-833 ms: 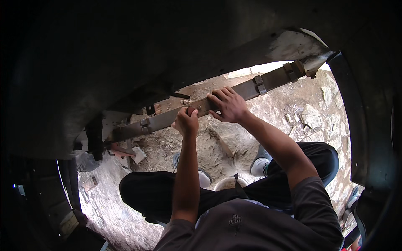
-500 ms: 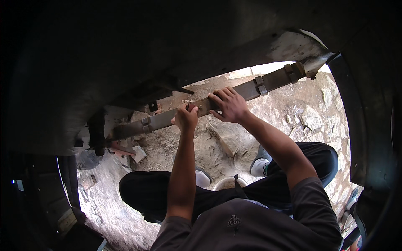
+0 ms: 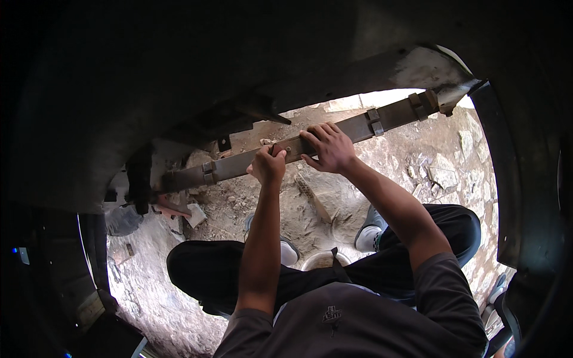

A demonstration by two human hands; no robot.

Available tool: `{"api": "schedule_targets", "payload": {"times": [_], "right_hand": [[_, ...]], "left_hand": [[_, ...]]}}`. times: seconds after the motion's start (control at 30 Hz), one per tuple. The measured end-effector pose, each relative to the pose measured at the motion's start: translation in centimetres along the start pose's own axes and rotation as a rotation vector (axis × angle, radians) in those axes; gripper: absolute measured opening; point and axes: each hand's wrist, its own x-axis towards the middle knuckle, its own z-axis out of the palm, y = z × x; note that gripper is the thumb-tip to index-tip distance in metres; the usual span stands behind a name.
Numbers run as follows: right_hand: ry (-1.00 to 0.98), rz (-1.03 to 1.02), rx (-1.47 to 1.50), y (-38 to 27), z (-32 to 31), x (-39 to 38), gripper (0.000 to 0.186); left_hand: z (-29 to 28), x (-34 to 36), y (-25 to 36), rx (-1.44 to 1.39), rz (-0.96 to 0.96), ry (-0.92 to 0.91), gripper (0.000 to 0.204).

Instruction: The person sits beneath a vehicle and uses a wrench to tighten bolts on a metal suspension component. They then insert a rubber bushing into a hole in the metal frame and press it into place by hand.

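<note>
A long flat steel leaf spring point(image 3: 230, 167) runs slantwise across the view, higher at its right end, with metal clamp bands point(image 3: 375, 122) around it. My left hand point(image 3: 268, 166) is closed at its middle, pinching a small reddish-brown piece point(image 3: 276, 150) against the steel. Just right of that piece, a small round bolt head point(image 3: 289, 149) shows on the spring. My right hand point(image 3: 332, 148) grips the spring beside it, fingers over the upper edge and thumb at the lower edge. The fingertips of both hands are partly hidden.
Dark vehicle bodywork point(image 3: 179, 65) arches overhead and down both sides. A bracket point(image 3: 224, 144) hangs behind the spring. Below lie stone slabs point(image 3: 443, 171), rubble and a clear plastic bag point(image 3: 123, 220). A pale round rim point(image 3: 319, 261) shows between my legs. Another person's shoe point(image 3: 496, 287) is at lower right.
The view has shifted slightly, so the leaf spring and bodywork sit a little differently. Both hands keep their holds, with the small reddish-brown piece still in my left fingers.
</note>
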Motion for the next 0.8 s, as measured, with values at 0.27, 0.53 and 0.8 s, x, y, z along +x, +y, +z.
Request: {"api": "schedule_targets", "payload": {"times": [0.27, 0.53, 0.8], "right_hand": [[0.022, 0.003, 0.026, -0.1, -0.1, 0.1, 0.066], [-0.011, 0.03, 0.028, -0.1, -0.2, -0.3, 0.066], [0.015, 0.026, 0.056, -0.2, -0.2, 0.2, 0.065]], "left_hand": [[0.3, 1.3, 0.9, 0.027, -0.026, 0.09, 0.027], [0.6, -0.9, -0.1, 0.002, 0.008, 0.086, 0.027], [0.5, 1.8, 0.9, 0.041, -0.052, 0.122, 0.028]]}}
